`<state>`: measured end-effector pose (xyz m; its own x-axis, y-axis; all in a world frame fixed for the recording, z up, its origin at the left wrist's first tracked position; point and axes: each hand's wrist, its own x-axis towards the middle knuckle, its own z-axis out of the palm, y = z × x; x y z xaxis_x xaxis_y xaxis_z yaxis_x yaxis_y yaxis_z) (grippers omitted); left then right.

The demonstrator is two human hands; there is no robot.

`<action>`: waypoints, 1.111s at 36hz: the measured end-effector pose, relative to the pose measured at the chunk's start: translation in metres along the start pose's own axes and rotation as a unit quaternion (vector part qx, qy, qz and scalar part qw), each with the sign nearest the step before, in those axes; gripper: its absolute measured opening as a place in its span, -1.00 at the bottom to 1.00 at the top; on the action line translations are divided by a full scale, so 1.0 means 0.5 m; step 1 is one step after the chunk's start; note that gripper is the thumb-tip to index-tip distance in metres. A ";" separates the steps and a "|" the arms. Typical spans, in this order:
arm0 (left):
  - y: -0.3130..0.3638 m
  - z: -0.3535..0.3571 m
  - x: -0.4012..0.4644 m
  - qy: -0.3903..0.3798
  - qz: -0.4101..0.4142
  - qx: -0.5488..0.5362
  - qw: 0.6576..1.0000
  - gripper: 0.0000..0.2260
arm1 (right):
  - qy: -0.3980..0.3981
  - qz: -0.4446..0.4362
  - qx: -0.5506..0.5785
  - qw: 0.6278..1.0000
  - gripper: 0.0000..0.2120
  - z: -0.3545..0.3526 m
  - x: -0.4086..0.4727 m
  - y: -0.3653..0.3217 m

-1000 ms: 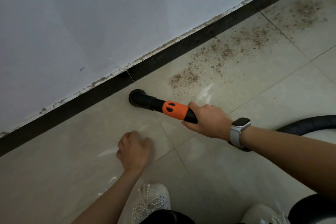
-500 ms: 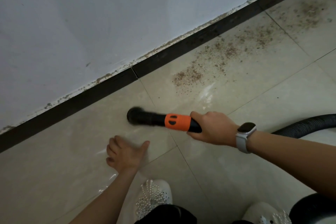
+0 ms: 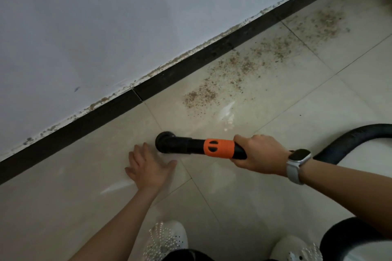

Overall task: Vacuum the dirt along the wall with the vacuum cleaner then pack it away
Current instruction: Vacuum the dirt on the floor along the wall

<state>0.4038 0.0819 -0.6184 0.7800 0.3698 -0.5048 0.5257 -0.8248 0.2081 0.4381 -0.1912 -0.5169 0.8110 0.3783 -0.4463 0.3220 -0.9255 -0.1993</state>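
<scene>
My right hand [image 3: 259, 153] grips the rear of the vacuum nozzle [image 3: 191, 146], a black tube with an orange collar. Its round black head [image 3: 164, 141] sits on the beige floor tile, a short way out from the dark skirting [image 3: 191, 59]. A black ribbed hose [image 3: 352, 142] curves off to the right. My left hand [image 3: 148, 167] lies flat on the floor with fingers spread, just left of and below the head. Brown dirt [image 3: 237, 70] is strewn along the wall to the upper right, with a denser patch [image 3: 199, 96] nearest the nozzle.
A grey wall [image 3: 106, 27] runs diagonally above the skirting, with crumbly bits along its lower edge. My white beaded shoes [image 3: 167, 239] show at the bottom. A dark rounded object [image 3: 356, 237] sits at the bottom right corner.
The nozzle head has drawn back from the skirting onto the open tile. My left hand went from loosely curled to flat with spread fingers on the floor.
</scene>
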 end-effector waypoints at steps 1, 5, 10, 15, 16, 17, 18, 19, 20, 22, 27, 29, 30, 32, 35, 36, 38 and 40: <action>0.010 -0.001 0.000 -0.016 0.003 0.010 1.000 0.00 | 0.003 0.020 0.008 1.000 -0.72 0.001 -0.008 0.015; 0.055 0.005 -0.002 -0.072 0.048 0.061 0.994 0.06 | 0.034 0.116 0.002 0.993 -0.72 -0.002 -0.039 0.094; 0.115 0.016 -0.006 -0.106 0.090 0.104 0.985 0.06 | 0.075 0.180 -0.017 0.981 -0.72 -0.011 -0.054 0.153; 0.128 0.018 0.002 -0.108 0.074 0.103 0.986 0.08 | 0.040 0.120 0.008 0.992 -0.74 0.010 -0.071 0.149; 0.125 0.018 0.003 -0.105 0.073 0.105 0.986 0.09 | 0.026 0.102 0.001 0.994 -0.75 0.012 -0.077 0.152; 0.122 0.018 0.004 -0.104 0.074 0.107 0.986 0.09 | 0.014 0.094 -0.007 0.995 -0.75 0.011 -0.084 0.158; 0.120 0.018 0.004 -0.105 0.076 0.107 0.986 0.08 | 0.008 0.095 -0.012 0.995 -0.76 0.009 -0.090 0.169; 0.119 0.018 0.004 -0.107 0.075 0.104 0.986 0.08 | 0.008 0.104 -0.010 0.994 -0.77 0.006 -0.095 0.183; 0.120 0.018 0.004 -0.107 0.072 0.103 0.986 0.08 | 0.014 0.120 -0.003 0.993 -0.78 0.001 -0.099 0.199; 0.124 0.017 0.005 -0.104 0.065 0.111 0.986 0.09 | 0.029 0.169 0.018 0.985 -0.76 -0.009 -0.107 0.230; 0.138 0.019 0.008 -0.106 0.054 0.123 0.985 0.09 | 0.066 0.208 -0.006 0.976 -0.77 -0.013 -0.116 0.254; 0.148 0.018 0.009 -0.105 0.063 0.136 0.983 0.07 | 0.048 0.164 -0.019 0.985 -0.75 -0.007 -0.113 0.238; 0.155 0.017 0.009 -0.106 0.068 0.141 0.982 0.06 | 0.033 0.140 -0.017 0.989 -0.75 -0.003 -0.111 0.227; 0.167 0.017 0.006 -0.104 0.079 0.132 0.983 0.03 | 0.004 0.102 -0.005 0.995 -0.75 0.005 -0.106 0.208; 0.182 0.019 -0.004 -0.073 0.116 0.058 0.989 0.06 | -0.016 0.083 0.017 0.996 -0.76 0.010 -0.098 0.204; 0.187 0.019 -0.008 -0.058 0.147 0.034 0.987 0.06 | -0.020 0.084 0.024 0.996 -0.76 0.010 -0.096 0.207; 0.198 0.019 -0.020 -0.031 0.241 0.028 0.970 0.01 | -0.022 0.079 0.034 0.996 -0.75 0.011 -0.094 0.213; 0.210 0.021 -0.027 0.000 0.352 0.056 0.934 -0.11 | -0.023 0.072 0.038 0.996 -0.73 0.012 -0.093 0.216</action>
<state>0.4449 -0.0141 -0.5986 0.9191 -0.2805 -0.2767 -0.1558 -0.9038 0.3986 0.4320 -0.3085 -0.5231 0.8225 0.2445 -0.5136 0.1653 -0.9667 -0.1956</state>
